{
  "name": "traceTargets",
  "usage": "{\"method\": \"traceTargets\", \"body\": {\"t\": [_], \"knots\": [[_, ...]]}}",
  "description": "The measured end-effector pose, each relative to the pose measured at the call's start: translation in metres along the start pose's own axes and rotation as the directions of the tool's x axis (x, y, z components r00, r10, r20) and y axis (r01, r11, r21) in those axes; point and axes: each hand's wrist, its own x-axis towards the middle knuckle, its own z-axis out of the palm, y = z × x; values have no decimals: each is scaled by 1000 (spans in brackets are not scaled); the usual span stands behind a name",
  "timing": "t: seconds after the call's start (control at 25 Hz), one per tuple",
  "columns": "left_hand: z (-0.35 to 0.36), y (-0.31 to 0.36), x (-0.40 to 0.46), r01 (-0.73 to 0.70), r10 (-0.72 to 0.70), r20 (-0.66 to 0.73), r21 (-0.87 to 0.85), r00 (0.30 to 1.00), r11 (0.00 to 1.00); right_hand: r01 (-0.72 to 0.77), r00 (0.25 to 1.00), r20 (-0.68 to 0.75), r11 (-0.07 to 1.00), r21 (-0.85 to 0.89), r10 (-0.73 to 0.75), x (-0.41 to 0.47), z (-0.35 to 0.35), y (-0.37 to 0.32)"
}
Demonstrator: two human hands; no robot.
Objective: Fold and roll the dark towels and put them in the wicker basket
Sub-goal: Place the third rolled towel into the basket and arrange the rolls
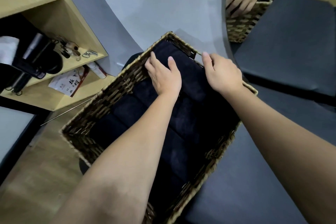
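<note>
A rectangular wicker basket [109, 94] sits in the middle of the view, holding several rolled dark towels [127, 112] packed side by side. My left hand [163, 74] lies flat, fingers spread, pressing on the rolled towel [189, 78] at the basket's far end. My right hand [222, 72] rests at the far right rim, its fingers curled over the same towel's right end. Both forearms reach across the basket and hide much of its inside.
A wooden shelf unit [72, 22] with small items stands at the left. A mirror [241, 5] at the upper right reflects a hand and the basket. Dark cushioned seats [291, 45] lie to the right. Grey wall behind, wood floor at lower left.
</note>
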Motion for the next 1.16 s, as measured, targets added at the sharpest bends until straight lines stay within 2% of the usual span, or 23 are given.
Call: {"method": "traceTargets", "body": {"t": [0.08, 0.2, 0.28, 0.4, 0.48, 0.52, 0.6, 0.68, 0.76, 0.8, 0.88, 0.96, 1.16], "knots": [[3, -4, 6, -19, 1, 116, 152, 993, 988, -26, 999, 36, 999, 44, 24, 5, -2, -3], [-2, -4, 18, 7, -65, 233, 242, 970, 970, 62, 997, 48, 997, 48, -64, 5, -3, -3], [-8, -3, 19, 28, -86, 263, 217, 961, 976, 125, 985, 111, 988, 94, -135, 4, -10, 3], [-9, -15, -12, 85, -88, 246, 25, 965, 996, 104, 953, 266, 980, 172, -148, 9, -27, 17], [-2, -23, -58, -108, 98, 202, 43, 974, 993, 19, 940, 337, 994, 108, -54, 8, -32, 29], [4, -27, -80, -253, 229, 223, 87, 948, 963, 2, 938, 345, 997, 78, -29, 5, -33, 33], [15, -28, -105, -521, 453, 323, 163, 831, 838, 50, 944, 324, 996, 70, -70, -3, -36, 39], [18, -33, -106, -772, 631, 465, 225, 621, 594, 68, 944, 316, 992, 106, -99, -11, -38, 45], [16, -42, -97, -905, 705, 567, 252, 425, 342, 22, 951, 303, 987, 158, -70, -19, -42, 55], [16, -45, -93, -922, 703, 598, 269, 385, 277, 5, 958, 282, 986, 169, -53, -23, -42, 62], [21, -47, -92, -917, 682, 618, 323, 391, 233, 13, 965, 258, 987, 160, -54, -30, -40, 69], [29, -41, -96, -905, 680, 603, 342, 417, 252, 15, 965, 257, 987, 161, -56, -31, -38, 70], [44, -28, -100, -828, 633, 535, 365, 560, 425, -3, 930, 364, 992, 127, -44, -25, -45, 77]]}}
